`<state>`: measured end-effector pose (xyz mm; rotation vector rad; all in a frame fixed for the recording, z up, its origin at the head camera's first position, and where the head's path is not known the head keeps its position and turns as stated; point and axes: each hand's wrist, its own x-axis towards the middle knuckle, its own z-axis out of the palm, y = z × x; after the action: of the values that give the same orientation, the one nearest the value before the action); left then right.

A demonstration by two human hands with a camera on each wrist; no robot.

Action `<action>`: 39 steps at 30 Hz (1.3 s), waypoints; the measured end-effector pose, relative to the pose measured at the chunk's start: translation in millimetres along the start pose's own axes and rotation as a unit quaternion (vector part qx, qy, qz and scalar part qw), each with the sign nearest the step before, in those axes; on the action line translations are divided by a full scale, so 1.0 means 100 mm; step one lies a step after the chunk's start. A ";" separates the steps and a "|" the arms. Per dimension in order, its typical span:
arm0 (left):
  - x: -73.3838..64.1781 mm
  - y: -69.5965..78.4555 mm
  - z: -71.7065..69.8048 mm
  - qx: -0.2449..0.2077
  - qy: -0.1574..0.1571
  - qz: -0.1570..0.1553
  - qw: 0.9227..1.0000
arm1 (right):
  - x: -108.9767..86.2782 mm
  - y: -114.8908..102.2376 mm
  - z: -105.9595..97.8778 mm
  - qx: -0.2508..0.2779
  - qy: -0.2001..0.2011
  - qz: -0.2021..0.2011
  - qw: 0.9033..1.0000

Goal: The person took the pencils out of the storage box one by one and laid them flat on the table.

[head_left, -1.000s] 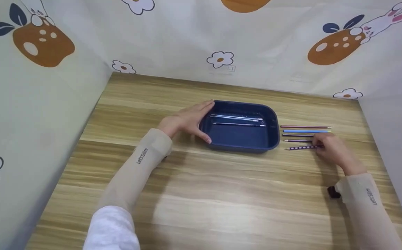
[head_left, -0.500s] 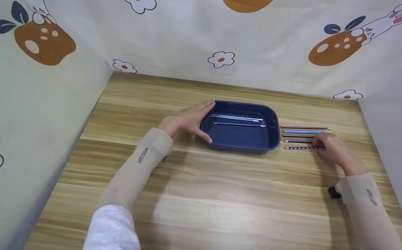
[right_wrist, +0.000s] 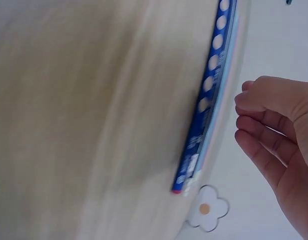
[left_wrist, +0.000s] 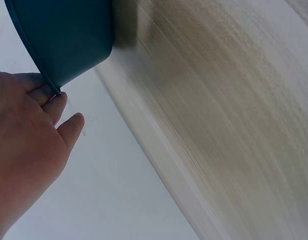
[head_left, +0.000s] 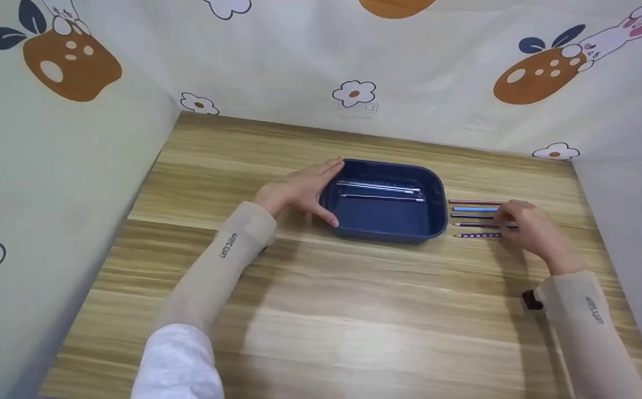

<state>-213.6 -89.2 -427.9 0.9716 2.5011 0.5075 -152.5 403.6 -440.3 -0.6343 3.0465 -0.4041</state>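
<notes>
At the left end of a dark blue plastic container (head_left: pixel 384 219), my left hand (head_left: pixel 298 191) holds it with thumb and fingers spread round its two left corners. In the left wrist view, the fingertips sit right at the container's rim. Several pencils (head_left: pixel 381 197) lie inside. To the container's right, more pencils form a row: a reddish one (head_left: pixel 473 202), a blue one (head_left: pixel 473 209), dark ones and a purple one with pale dots (head_left: pixel 476 235). Over their right ends hovers my right hand (head_left: pixel 531 230), fingers bent; in the right wrist view nothing shows between its fingertips.
The container and pencils are on a wood-grain table (head_left: pixel 326 310). A patterned sheet (head_left: pixel 409 105) with fruit and flowers hangs behind, and pale walls close in both sides. A small dark device (head_left: pixel 532 300) sits under my right wrist.
My right hand has shifted slightly away from me, off the dotted pencil and further over the other pencils. My left hand and the container have stayed put.
</notes>
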 end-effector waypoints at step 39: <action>0.02 -0.01 0.02 0.016 0.023 0.013 1.000 | 1.13 -1.30 0.47 0.093 -0.011 -0.085 0.992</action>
<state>-214.0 -88.3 -430.7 1.0162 2.5479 0.5051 -203.3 232.4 -448.2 -0.8804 2.8973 -0.6690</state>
